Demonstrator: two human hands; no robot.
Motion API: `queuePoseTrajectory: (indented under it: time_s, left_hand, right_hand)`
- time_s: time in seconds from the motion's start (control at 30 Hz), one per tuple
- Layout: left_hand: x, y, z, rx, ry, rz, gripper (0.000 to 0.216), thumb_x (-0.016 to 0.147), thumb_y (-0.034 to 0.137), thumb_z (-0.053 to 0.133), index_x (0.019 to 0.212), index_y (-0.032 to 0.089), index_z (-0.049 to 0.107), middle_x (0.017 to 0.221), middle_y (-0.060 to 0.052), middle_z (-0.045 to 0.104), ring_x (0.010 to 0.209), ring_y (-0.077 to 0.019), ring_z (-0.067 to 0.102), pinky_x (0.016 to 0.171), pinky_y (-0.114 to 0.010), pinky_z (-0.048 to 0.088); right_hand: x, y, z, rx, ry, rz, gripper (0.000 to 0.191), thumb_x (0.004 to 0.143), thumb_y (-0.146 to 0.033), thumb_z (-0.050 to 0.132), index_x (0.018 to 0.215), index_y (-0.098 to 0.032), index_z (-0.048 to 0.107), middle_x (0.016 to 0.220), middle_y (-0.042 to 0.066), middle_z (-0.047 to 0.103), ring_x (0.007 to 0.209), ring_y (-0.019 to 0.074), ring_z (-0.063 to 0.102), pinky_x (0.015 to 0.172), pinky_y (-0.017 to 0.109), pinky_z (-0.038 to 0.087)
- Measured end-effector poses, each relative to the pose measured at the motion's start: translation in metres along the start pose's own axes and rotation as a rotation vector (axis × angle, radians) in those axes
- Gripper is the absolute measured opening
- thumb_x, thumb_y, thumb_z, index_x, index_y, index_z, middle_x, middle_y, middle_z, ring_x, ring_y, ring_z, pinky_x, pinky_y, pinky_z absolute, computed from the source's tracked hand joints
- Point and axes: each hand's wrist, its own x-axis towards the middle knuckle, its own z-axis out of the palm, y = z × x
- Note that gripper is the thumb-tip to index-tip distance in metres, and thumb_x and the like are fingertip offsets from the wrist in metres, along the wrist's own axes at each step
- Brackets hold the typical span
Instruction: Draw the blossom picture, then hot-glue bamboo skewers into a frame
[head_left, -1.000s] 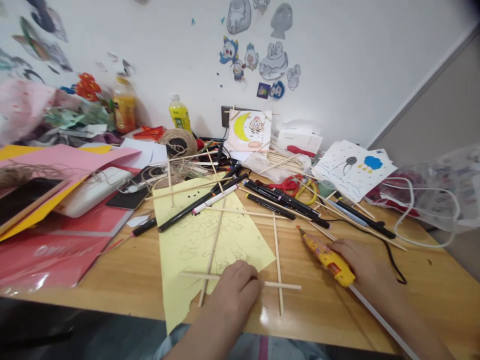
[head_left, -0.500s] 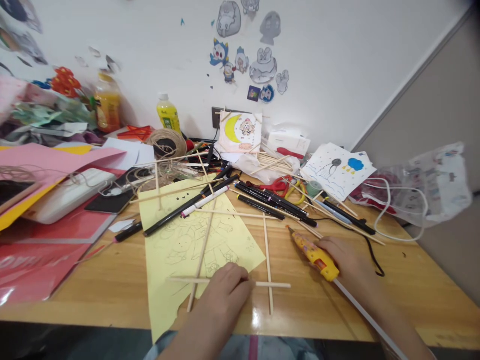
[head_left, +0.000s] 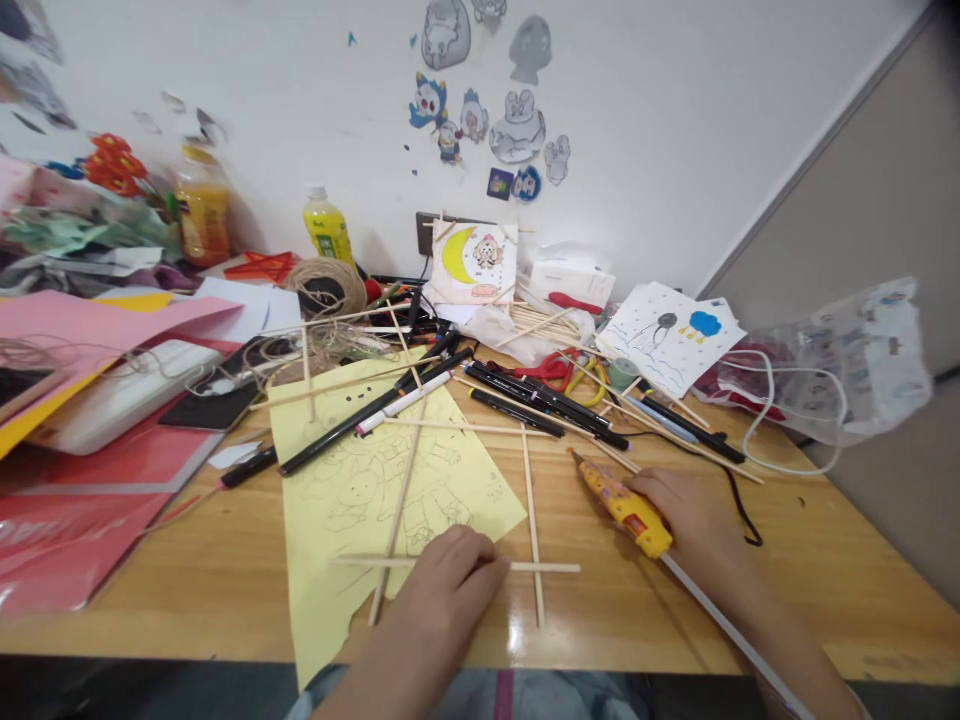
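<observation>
My left hand [head_left: 448,582] rests palm down on a thin wooden stick [head_left: 551,568] that lies crosswise over a yellow sheet with pencil drawings [head_left: 375,490]; its fingers are curled over the stick. Two more sticks cross it, one upright at right [head_left: 529,510], one slanted at left [head_left: 397,510]. My right hand [head_left: 694,515] is wrapped round the handle of a yellow hot glue gun [head_left: 619,503], whose nozzle points up-left just above the wooden table [head_left: 187,570]. A white glue stick [head_left: 720,625] trails from the gun's back.
Black markers [head_left: 525,395], red scissors [head_left: 551,370], a twine ball [head_left: 326,285], drinks bottles [head_left: 324,225], drawings [head_left: 667,335] and a plastic bag [head_left: 847,365] crowd the table's back. Pink and red sheets [head_left: 90,480] cover the left. A black cord [head_left: 742,505] runs past my right hand.
The view has shifted right, so everything sits a little further left in the picture. Both hands keep their hold and place on the table.
</observation>
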Motion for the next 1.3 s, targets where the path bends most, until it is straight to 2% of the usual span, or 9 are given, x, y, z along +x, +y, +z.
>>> queuePoseTrajectory:
  time_s: [0.47,0.83,1.3]
  left_hand:
    - [-0.0019,-0.0004,0.0020,-0.005,-0.001,0.011,0.022,0.095,0.016,0.037,0.107,0.017,0.055,0.092,-0.006,0.058,0.085,-0.0161,0.052,0.077,-0.028,0.047]
    - [-0.0001,0.0016,0.0019,0.040,0.008,0.001,0.019,0.094,0.015,0.038,0.100,0.017,0.056,0.087,-0.005,0.057,0.080,-0.0153,0.050,0.072,-0.028,0.046]
    - [-0.0003,0.0050,0.0059,0.034,0.023,-0.045,0.017,0.094,0.016,0.040,0.095,0.017,0.057,0.083,-0.004,0.057,0.079,-0.0152,0.050,0.071,-0.028,0.045]
  right_hand:
    - [0.0004,-0.0010,-0.0016,0.028,0.000,0.021,0.018,0.081,-0.021,0.049,0.095,-0.017,0.060,0.094,0.012,0.068,0.084,0.0251,0.064,0.072,0.037,0.051]
    - [0.0002,0.0003,-0.0017,-0.003,-0.034,0.001,0.017,0.083,-0.025,0.049,0.094,-0.016,0.060,0.094,0.013,0.067,0.083,0.0254,0.065,0.069,0.036,0.052]
    - [-0.0015,0.0046,-0.0001,-0.003,0.006,-0.034,0.019,0.083,-0.028,0.048,0.093,-0.018,0.061,0.092,0.012,0.069,0.081,0.0249,0.066,0.068,0.034,0.053]
